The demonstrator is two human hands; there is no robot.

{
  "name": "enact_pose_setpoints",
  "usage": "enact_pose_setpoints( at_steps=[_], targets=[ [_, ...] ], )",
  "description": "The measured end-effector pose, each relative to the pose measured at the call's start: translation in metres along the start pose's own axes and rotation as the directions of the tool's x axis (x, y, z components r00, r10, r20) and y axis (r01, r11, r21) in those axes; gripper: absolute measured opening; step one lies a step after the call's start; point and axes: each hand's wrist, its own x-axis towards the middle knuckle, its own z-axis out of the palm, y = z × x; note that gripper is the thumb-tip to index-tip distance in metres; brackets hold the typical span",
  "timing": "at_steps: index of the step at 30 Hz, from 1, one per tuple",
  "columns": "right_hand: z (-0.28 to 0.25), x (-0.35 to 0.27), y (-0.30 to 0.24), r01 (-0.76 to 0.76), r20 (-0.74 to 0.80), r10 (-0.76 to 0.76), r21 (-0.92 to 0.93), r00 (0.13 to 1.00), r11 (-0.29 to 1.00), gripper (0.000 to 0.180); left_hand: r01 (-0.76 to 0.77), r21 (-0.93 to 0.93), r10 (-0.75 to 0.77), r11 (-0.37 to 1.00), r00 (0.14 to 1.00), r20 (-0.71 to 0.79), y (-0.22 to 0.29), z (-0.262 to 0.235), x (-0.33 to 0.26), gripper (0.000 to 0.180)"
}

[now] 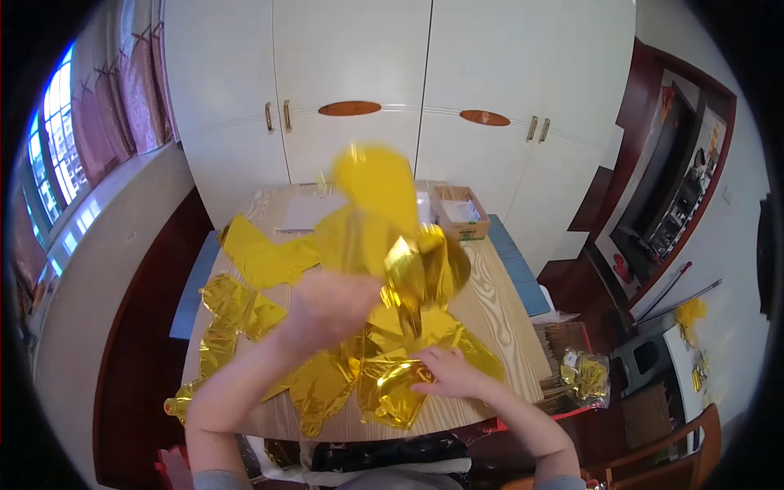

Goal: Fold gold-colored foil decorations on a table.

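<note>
My left hand (pixel 339 304), smeared by motion, is raised over the middle of the table. It is closed on a flat gold foil balloon (pixel 380 192), which swings up blurred above it. Crumpled shiny foil (pixel 416 273) hangs just right of this hand; whether it is the same piece I cannot tell. Lower down, my right hand (pixel 451 373) rests with fingers apart on another gold foil balloon (pixel 396 396) near the table's front edge. More uninflated foil balloons lie left of it, one (pixel 265 255) at the far left and a crinkled one (pixel 220 335) along the left side.
The wooden table (pixel 498 327) holds an open cardboard box (pixel 460 214) and a pale flat sheet (pixel 310 212) at the back. White cabinets (pixel 351 49) stand behind. To the right are a clear bag of gold pieces (pixel 585 376) and a wooden chair (pixel 702 457).
</note>
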Motion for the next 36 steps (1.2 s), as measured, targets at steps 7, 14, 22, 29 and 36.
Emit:
enact_pose_setpoints(
  at_steps=[7,14,22,29,36],
  targets=[
    [0.01,-0.002,0.014,-0.131,0.061,0.116,0.399,0.991,0.908,0.063,-0.162,-0.249,0.139,0.955,0.984,-0.107,0.069,0.052,-0.048,0.02],
    [0.026,-0.015,0.05,-0.103,0.071,0.08,0.451,0.994,0.887,0.046,-0.072,-0.355,0.053,0.932,0.997,-0.063,0.071,0.06,-0.062,0.021],
    [-0.003,-0.085,0.051,-0.043,0.071,0.009,0.489,0.997,0.871,0.039,0.017,-0.39,0.0,0.92,0.999,0.043,0.073,0.06,-0.077,0.021],
    [-0.011,-0.119,0.065,-0.002,-0.124,0.0,-0.014,0.992,1.0,0.042,-0.122,-0.422,0.192,0.898,0.973,0.128,0.092,0.056,-0.104,0.026],
    [0.0,-0.127,0.05,-0.219,-0.337,0.307,0.274,0.89,0.936,0.037,-0.155,-0.456,0.298,0.876,0.919,0.259,0.112,0.047,-0.12,0.028]
  ],
)
